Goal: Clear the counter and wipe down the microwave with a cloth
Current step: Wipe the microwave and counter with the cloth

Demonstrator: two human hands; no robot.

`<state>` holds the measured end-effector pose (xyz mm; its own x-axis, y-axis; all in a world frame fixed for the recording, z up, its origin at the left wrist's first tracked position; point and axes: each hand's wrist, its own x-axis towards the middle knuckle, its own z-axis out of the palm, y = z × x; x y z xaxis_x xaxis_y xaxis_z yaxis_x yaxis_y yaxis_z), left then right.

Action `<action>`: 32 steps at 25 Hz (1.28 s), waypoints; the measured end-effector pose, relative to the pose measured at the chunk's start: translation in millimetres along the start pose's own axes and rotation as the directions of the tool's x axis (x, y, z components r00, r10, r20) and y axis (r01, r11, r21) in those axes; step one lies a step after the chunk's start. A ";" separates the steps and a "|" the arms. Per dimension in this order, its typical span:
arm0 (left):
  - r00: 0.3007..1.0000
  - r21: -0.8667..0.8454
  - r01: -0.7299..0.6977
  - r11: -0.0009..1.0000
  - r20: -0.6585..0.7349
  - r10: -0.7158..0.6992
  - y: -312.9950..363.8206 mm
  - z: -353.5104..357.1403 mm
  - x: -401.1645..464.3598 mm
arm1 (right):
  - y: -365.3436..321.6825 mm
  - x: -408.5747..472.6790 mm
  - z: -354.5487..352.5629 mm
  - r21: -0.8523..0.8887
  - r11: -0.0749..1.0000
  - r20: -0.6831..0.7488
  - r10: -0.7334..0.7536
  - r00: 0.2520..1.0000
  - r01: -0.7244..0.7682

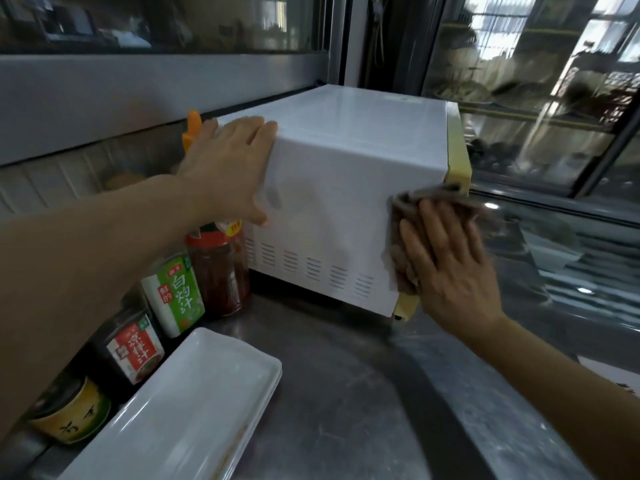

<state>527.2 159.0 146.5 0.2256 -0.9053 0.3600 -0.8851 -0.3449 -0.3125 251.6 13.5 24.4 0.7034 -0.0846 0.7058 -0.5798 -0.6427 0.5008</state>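
Observation:
A white microwave with a pale yellow front trim stands on the steel counter, its vented side facing me. My left hand lies flat against the microwave's rear left corner, fingers spread over the edge. My right hand presses a brown-grey cloth flat against the side panel near the front corner. The cloth reaches up to the yellow trim.
Left of the microwave stand a red-lidded sauce jar, a green-labelled bottle, a red-labelled bottle and a yellow-green tin. A white rectangular tray lies in front of them. Glass panels rise behind and to the right.

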 end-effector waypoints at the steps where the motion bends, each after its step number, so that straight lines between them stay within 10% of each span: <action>1: 1.000 -0.002 -0.005 1.000 -0.010 0.005 -1.0 1.6 0.9 | -11.6 -19.1 7.1 0.005 0.997 0.063 -0.080 0.995 0.080; 5: 0.999 0.015 -0.008 1.000 -0.032 0.008 -0.9 4.3 2.1 | -29.2 -68.7 14.6 -0.008 0.954 0.182 -0.292 0.939 0.298; 12: 1.000 0.017 -0.001 1.000 -0.009 0.001 -5.0 1.2 2.9 | -12.0 -5.5 2.5 0.010 1.000 0.033 0.016 0.999 -0.016; 24: 0.999 0.052 -0.036 0.998 0.000 0.036 -9.7 -3.5 4.1 | -117.2 56.5 36.5 -0.066 0.907 0.199 -0.396 0.896 0.415; 32: 0.998 0.115 -0.064 0.991 -0.005 0.065 -14.8 -6.1 5.7 | -52.1 14.4 25.5 0.024 0.919 0.206 -0.390 0.898 0.394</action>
<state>539.0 160.4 158.5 0.1657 -0.9246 0.3429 -0.8450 -0.3124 -0.4340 302.4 26.3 -4.3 0.9420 0.0183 0.3351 -0.2459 -0.6419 0.7263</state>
